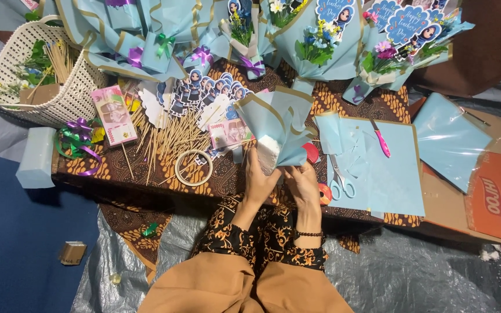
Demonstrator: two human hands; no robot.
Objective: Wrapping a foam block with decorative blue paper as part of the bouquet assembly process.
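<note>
At table edge, both hands, L (257,181) & R (304,184), grip blue wrap (276,124); wrists bent.

A low table (117,168) with both hands at its near edge, left hand (257,181) beside right hand (304,186), holding a paper cone (276,124). Left of it lie a tape ring (193,167) and sticks (166,142); a basket (42,72) sits far left. Scissors (338,179) lie right. Bouquets (320,40) line the back.

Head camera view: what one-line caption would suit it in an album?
Both hands, left and right, fold a light-blue gold-edged paper wrap over a patterned brown cloth.
</note>
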